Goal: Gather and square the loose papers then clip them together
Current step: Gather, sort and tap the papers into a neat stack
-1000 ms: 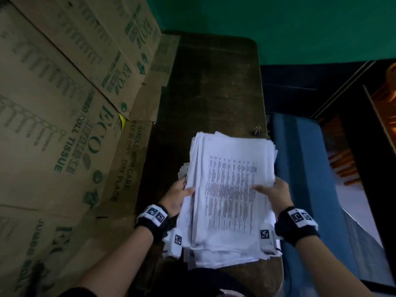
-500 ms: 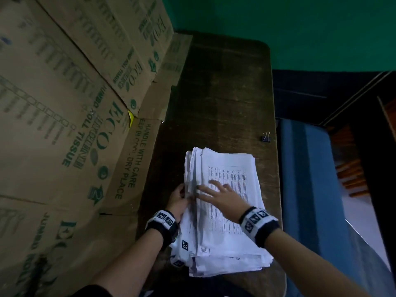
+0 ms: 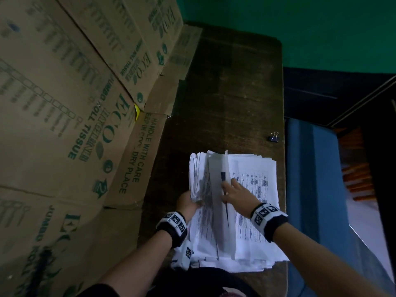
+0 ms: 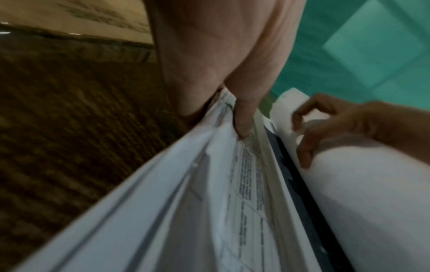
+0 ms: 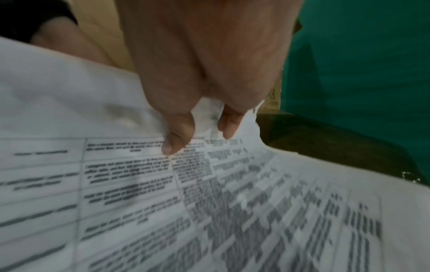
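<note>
A thick, uneven stack of printed papers (image 3: 255, 211) lies on the near end of a dark wooden table (image 3: 231, 93). My left hand (image 3: 188, 202) grips the stack's left edge, and its thumb (image 4: 242, 127) digs in between the sheets (image 4: 186, 220). At the stack's middle my right hand (image 3: 234, 192) pinches a few raised sheets (image 3: 218, 185), which stand curled on edge above the rest. Up close, its fingertips (image 5: 179, 141) rest on the printed page (image 5: 209, 202). A small black binder clip (image 3: 273, 138) sits apart near the table's right edge, beyond the stack.
Large cardboard boxes (image 3: 75, 103) printed "Jumbo Roll Tissue" wall in the table's left side. A green wall (image 3: 300, 28) stands behind. A blue surface (image 3: 317, 189) lies lower, past the right edge. Bare wood stretches beyond the stack.
My right hand left the stack's right edge, crossed to its middle and has lifted a few sheets up on edge. The left hand stays at the left edge.
</note>
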`<state>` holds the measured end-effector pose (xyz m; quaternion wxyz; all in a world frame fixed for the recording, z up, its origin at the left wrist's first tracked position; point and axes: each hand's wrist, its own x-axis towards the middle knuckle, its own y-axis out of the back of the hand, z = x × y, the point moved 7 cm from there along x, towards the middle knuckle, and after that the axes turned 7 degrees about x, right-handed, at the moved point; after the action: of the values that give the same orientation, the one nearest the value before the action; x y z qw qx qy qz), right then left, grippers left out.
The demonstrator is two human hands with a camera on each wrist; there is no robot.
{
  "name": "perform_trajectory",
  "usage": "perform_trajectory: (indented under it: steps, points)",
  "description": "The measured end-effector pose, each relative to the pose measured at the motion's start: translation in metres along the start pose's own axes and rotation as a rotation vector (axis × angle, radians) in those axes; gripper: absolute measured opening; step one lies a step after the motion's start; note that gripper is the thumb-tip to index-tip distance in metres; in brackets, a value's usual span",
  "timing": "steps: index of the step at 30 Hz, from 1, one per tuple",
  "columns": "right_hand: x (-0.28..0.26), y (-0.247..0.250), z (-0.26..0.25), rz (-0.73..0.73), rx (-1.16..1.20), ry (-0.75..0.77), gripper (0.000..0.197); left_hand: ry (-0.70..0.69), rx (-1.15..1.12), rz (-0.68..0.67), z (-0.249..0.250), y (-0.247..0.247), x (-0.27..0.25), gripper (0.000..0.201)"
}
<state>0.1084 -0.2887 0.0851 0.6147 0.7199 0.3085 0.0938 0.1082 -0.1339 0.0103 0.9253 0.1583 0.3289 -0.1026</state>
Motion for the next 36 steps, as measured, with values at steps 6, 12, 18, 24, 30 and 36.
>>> perform_trajectory:
  steps: [6, 12, 18, 24, 30, 36]
  points:
    - [0.03, 0.029, -0.036, -0.008, -0.105, 0.126, 0.03, -0.05, 0.121, 0.139, 0.013, -0.006, 0.001, 0.016]
    - [0.026, 0.0, -0.037, -0.232, -0.092, -0.011, 0.028, -0.075, 0.041, 0.199, 0.008, 0.002, -0.009, 0.06]
    - [0.007, -0.012, -0.028, -0.245, -0.155, -0.022, 0.029, -0.179, 0.114, 0.147, 0.011, -0.006, -0.011, 0.092]
    - [-0.031, 0.007, 0.022, 0.075, 0.077, -0.41, 0.088, -0.287, 0.112, 0.142, 0.013, -0.003, -0.017, 0.084]
    - [-0.144, -0.059, 0.09, -0.054, 0.558, -1.281, 0.108, -0.215, 0.119, 0.101, -0.004, -0.005, -0.031, 0.076]
    - [-0.161, -0.066, 0.091, 0.269, 0.647, -1.277, 0.062, -0.198, 0.112, 0.153, -0.006, -0.008, -0.046, 0.072]
